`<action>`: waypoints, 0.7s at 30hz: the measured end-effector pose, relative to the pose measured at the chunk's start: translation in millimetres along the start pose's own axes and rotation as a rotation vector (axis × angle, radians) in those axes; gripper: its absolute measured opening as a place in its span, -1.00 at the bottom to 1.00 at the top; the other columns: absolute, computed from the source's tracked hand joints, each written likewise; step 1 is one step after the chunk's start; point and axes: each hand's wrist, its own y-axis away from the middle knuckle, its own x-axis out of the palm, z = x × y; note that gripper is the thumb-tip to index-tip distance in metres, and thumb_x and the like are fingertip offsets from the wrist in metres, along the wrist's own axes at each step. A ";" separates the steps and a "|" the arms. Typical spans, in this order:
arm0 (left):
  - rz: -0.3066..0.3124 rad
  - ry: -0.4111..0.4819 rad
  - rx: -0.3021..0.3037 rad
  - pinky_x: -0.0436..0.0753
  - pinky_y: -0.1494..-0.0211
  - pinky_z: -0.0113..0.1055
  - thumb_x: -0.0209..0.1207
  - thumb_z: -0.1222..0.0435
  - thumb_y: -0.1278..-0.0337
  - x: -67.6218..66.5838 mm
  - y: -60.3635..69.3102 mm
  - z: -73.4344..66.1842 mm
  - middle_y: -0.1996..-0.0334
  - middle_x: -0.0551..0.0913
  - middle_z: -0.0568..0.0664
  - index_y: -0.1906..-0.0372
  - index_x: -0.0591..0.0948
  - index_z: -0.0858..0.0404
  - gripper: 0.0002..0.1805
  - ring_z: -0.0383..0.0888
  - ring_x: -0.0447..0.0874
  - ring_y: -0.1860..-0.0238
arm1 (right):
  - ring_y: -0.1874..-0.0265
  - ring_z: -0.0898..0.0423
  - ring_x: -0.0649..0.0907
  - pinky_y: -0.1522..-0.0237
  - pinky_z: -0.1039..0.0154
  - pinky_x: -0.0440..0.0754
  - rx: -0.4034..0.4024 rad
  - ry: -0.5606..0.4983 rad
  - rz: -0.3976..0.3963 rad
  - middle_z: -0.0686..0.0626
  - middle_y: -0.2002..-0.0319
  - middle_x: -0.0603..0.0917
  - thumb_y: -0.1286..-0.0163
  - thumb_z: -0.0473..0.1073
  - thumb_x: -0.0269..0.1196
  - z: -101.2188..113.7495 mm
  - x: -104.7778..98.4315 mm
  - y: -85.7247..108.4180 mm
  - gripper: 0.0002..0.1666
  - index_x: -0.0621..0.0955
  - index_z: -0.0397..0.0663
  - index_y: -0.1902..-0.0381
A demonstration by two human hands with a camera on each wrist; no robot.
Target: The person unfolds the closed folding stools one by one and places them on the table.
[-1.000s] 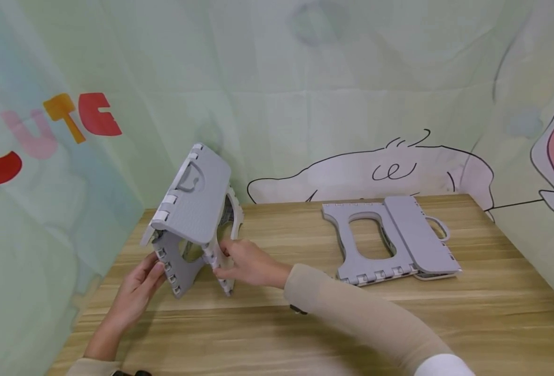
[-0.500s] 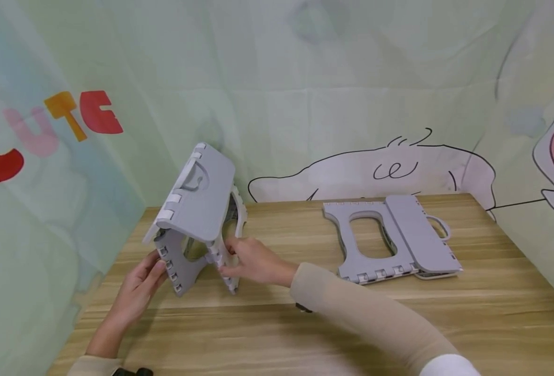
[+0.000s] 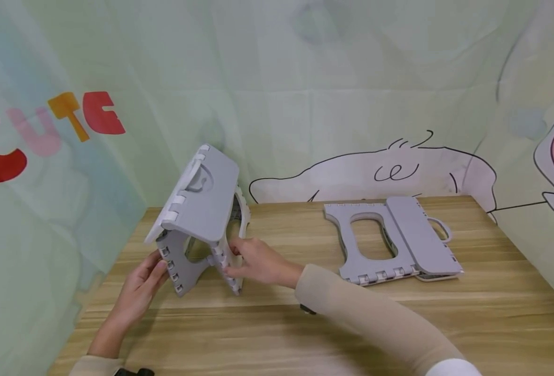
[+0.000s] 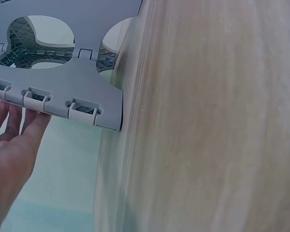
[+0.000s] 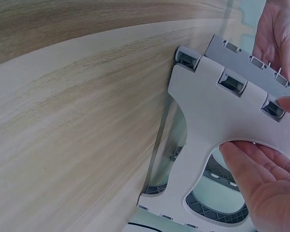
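Grey stool (image 3: 206, 201): spanning between both hands | left hand (image 3: 138, 286): pinching left leg panel (image 3: 179, 261) | right hand (image 3: 260, 262): gripping right leg panel (image 5: 200, 121)

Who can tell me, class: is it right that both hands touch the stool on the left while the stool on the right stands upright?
Not quite: the stool on the right lies flat on the table, as the head view shows. The left hand and right hand do touch the stool on the left.
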 end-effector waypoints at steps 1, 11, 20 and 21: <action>-0.002 -0.006 -0.002 0.50 -0.18 -0.54 -0.18 0.45 -0.57 0.0 0.1 0.0 -0.20 0.52 -0.35 -0.44 0.21 0.57 -0.53 -0.44 0.49 -0.19 | 0.17 0.21 0.66 0.22 0.52 0.60 0.000 -0.002 0.000 -0.14 0.08 0.71 -0.37 -0.11 0.35 0.1 -0.4 0.7 -0.59 0.56 -0.25 -0.04; -0.016 -0.037 -0.014 0.51 -0.15 -0.56 -0.18 0.45 -0.57 0.0 1.0 0.2 -0.19 0.53 -0.36 -0.44 0.23 0.55 -0.53 -0.45 0.51 -0.17 | 0.13 0.20 0.67 0.17 0.51 0.60 -0.010 0.007 -0.009 -0.13 0.07 0.71 -0.36 -0.10 0.35 -4.7 -0.5 3.3 -0.59 0.57 -0.25 -0.04; -0.012 -0.052 -0.020 0.51 -0.15 -0.56 -0.18 0.45 -0.57 -0.7 0.9 -0.3 -0.19 0.53 -0.36 -0.44 0.21 0.56 -0.53 -0.45 0.50 -0.17 | 0.12 0.21 0.67 0.16 0.51 0.61 -0.001 -0.007 0.009 -0.14 0.04 0.71 -0.38 -0.11 0.33 -3.9 -4.9 6.4 -0.59 0.56 -0.25 -0.06; -0.013 -0.053 -0.020 0.51 -0.15 -0.56 -0.18 0.45 -0.57 -0.9 0.8 -0.3 -0.19 0.53 -0.36 -0.44 0.21 0.56 -0.53 -0.45 0.51 -0.17 | 0.12 0.22 0.67 0.17 0.51 0.61 -0.001 -0.011 0.013 -0.14 0.04 0.71 -0.39 -0.11 0.33 -4.0 -5.2 6.5 -0.59 0.56 -0.25 -0.06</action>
